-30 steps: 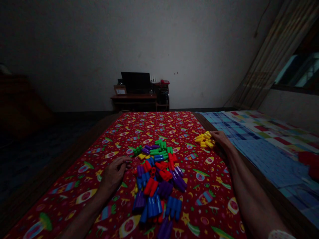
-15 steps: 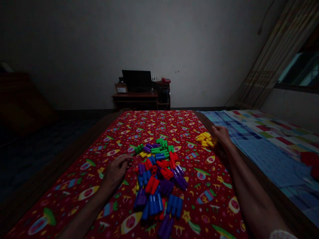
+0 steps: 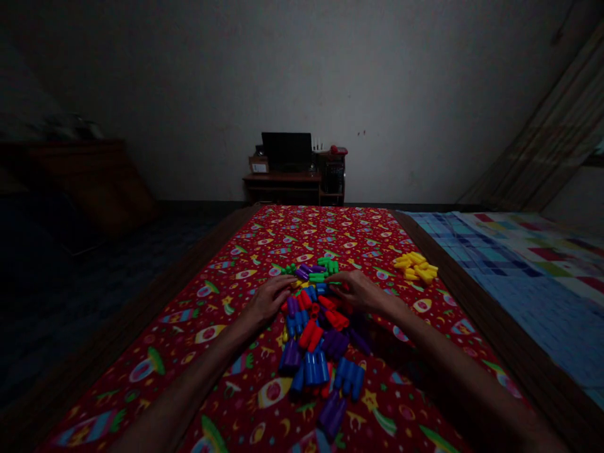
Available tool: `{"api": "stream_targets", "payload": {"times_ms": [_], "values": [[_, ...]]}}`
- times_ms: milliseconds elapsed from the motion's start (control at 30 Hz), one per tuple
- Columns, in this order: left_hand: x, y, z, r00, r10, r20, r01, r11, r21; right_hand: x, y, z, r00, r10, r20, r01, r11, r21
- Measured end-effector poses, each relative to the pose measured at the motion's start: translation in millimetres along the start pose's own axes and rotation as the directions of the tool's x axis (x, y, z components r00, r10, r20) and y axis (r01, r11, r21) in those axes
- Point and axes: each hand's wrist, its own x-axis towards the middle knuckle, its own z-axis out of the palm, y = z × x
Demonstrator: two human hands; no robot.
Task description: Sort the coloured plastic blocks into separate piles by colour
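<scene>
A pile of plastic toy blocks in tube shapes, red [image 3: 311, 336], blue [image 3: 316, 369], purple [image 3: 335, 345] and green [image 3: 328, 264], lies on a red patterned cloth [image 3: 198, 371]. At the pile's far left edge is my left hand [image 3: 268, 301], its fingers stretched towards a partly covered yellow block [image 3: 302, 284]. My right hand [image 3: 361, 291] hovers over or touches the pile's right side, near green and blue blocks. Its fingers reach left and are apart, with no held block visible. Some blocks are hidden beneath that hand.
A separate heap of yellow blocks [image 3: 416, 267] sits at the cloth's right edge. Beyond the cloth stands a desk [image 3: 283, 178] with a monitor [image 3: 287, 151]. Blue checked bedding [image 3: 453, 258] spreads to the right, and a wooden cabinet [image 3: 89, 182] stands left.
My right hand has moved left from beside the yellow heap to the mixed pile. My left hand has edged closer to the blocks. The view has turned slightly left.
</scene>
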Motion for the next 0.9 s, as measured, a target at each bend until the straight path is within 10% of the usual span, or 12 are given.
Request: {"api": "stream_targets", "payload": {"times_ms": [267,600,767,900], "values": [[24.3,12.1,0.0,0.996,-0.083,0.02,0.081,0.993,0.089,-3.7,3.3,-1.4,0.999,0.016,-0.039,-0.014,0.998,0.053],[24.2,78.9,0.6,0.981,-0.131,0.143,0.174,0.921,-0.35,-3.2,-19.2,7.3,0.99,-0.095,-0.109,0.082,0.989,-0.123],[22.3,67.7,-7.7,0.986,-0.153,0.061,0.163,0.966,-0.203,-11.1,15.2,-38.4,0.969,0.032,-0.243,-0.103,0.952,-0.287],[22.7,51.0,-22.2,0.989,-0.145,0.028,0.146,0.988,-0.042,-39.9,71.2,-90.7,0.886,0.296,-0.358,-0.446,0.756,-0.479]]}}
